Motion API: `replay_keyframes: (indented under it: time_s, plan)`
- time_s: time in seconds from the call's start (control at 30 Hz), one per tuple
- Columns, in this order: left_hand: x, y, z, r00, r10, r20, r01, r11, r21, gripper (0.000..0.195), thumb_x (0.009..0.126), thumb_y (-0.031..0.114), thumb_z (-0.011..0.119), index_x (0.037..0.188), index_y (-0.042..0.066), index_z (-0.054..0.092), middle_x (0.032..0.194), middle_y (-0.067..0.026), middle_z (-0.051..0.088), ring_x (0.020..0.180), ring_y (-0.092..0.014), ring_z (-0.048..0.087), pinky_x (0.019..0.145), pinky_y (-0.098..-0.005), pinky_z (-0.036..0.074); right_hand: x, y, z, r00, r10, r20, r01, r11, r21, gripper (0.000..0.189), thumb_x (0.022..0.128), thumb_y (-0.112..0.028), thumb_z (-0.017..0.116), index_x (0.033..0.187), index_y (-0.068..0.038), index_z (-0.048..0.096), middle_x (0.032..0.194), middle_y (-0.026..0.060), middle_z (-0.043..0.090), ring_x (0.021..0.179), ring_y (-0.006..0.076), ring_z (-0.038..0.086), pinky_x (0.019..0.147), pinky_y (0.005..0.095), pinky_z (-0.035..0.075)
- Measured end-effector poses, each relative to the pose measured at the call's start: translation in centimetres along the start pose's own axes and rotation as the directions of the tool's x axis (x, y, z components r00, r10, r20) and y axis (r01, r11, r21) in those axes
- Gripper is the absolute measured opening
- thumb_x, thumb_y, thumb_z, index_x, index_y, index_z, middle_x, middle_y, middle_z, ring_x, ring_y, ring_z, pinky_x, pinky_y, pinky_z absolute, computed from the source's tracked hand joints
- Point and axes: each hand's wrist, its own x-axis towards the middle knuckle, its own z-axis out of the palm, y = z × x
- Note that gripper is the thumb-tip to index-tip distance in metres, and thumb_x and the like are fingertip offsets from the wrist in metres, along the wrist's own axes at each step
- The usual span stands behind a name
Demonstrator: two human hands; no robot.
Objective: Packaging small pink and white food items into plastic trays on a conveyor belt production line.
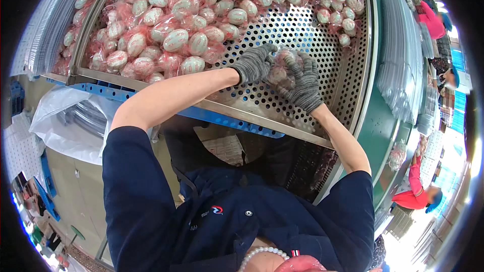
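My left hand [254,64], in a grey knitted glove, grips the left side of a clear plastic pack [279,68] of wrapped eggs. My right hand [302,79], gloved alike, spreads its fingers over the pack's right side and partly covers it. The eggs inside are hard to make out. Both hands are above the perforated floor of a stainless steel tray [302,34]. A large heap of pale eggs in red-printed clear wrappers [176,39] fills the tray's left and far parts. A smaller cluster of wrapped eggs [342,17] lies along the right wall.
Right of the tray runs a green conveyor or table surface [372,121] with stacked clear plastic trays [401,56]. Other such trays [62,22] stack at the far left. A white plastic bag [68,124] hangs below the tray's front edge. Co-workers [416,187] sit at the right.
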Motion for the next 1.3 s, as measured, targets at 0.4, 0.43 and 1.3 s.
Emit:
replay_keyframes:
  time_s: [0.4,0.43,1.3]
  plan:
    - [1.4,-0.5,0.6,0.965,-0.257,0.048,0.26,0.965,-0.047,0.051,0.077,0.026,0.069,0.118,0.002,0.051,0.093,-0.0121,0.064,0.085,-0.022,0.062,0.08,-0.0327,0.049,0.1,-0.3,-0.2,1.0,-0.018,-0.017,0.018,1.0,0.007,0.061,0.077,-0.059,0.054,0.12,-0.016,0.055,0.118,0.0224,0.045,0.108,0.0382,0.043,0.094,0.0516,0.033]
    - [1.7,-1.5,0.9,0.967,-0.251,0.052,0.248,0.967,0.06,0.052,0.079,0.023,0.071,0.121,0.001,0.049,0.096,-0.0112,0.062,0.085,-0.018,0.06,0.079,-0.0307,0.049,0.5,-0.9,-0.4,1.0,-0.027,-0.008,0.027,0.999,0.018,0.061,0.077,-0.059,0.054,0.12,-0.016,0.055,0.118,0.0225,0.045,0.108,0.0382,0.043,0.094,0.0515,0.033]
    - [2.4,-4.9,-0.1,0.986,-0.166,0.033,0.164,0.984,0.071,0.034,0.082,0.026,0.063,0.108,0.005,0.061,0.086,-0.0082,0.064,0.073,-0.015,0.059,0.066,-0.0288,0.049,-3.2,4.5,0.8,0.57,0.52,0.636,-0.801,0.18,0.571,0.034,0.09,-0.034,0.058,0.104,-0.004,0.06,0.086,0.0081,0.064,0.071,0.0174,0.06,0.062,0.0321,0.053]
